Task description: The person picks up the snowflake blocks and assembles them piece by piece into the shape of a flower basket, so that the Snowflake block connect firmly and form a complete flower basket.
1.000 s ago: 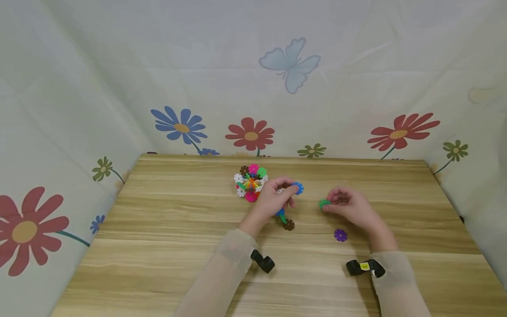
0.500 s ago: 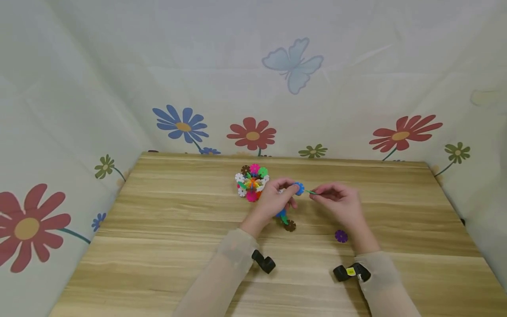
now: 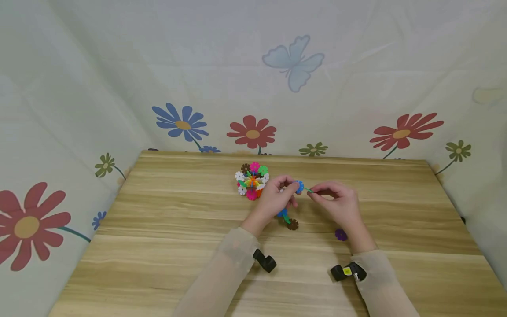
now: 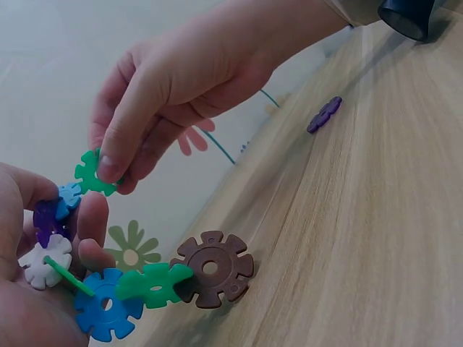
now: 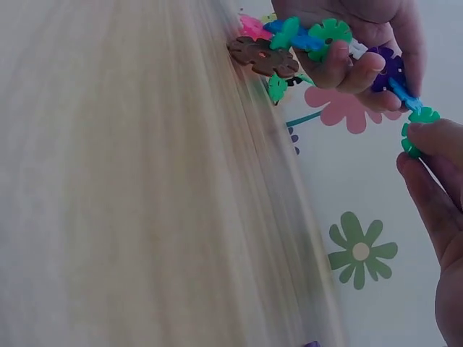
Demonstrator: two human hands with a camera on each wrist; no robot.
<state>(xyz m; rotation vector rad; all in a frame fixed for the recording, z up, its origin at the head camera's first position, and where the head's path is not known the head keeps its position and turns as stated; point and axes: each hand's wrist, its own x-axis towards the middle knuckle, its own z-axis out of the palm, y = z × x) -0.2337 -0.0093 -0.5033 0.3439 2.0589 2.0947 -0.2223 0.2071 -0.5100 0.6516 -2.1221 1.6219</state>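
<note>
My left hand (image 3: 273,198) grips a chain of interlocking plastic snowflake discs. In the left wrist view the chain runs from a brown disc (image 4: 217,253) through green, blue (image 4: 119,322), green and white discs to a purple disc (image 4: 49,224) and a light blue disc (image 4: 70,195). Thumb and fingers of my right hand (image 3: 340,202) pinch a green disc (image 4: 88,173), edge against the light blue one. The two discs touch; whether their slots are engaged, I cannot tell. Part of the chain is hidden by the left fingers.
Behind my left hand, a round multicoloured cluster of joined discs (image 3: 252,181) sits on the wooden table (image 3: 178,211). A loose purple disc (image 3: 340,234) lies near my right wrist. Flower-printed cloth (image 3: 340,97) hangs beyond the table's back edge.
My right hand has moved left with the green disc, turned it edge-on and brought it against the blue disc. The left hand has stayed almost still.
</note>
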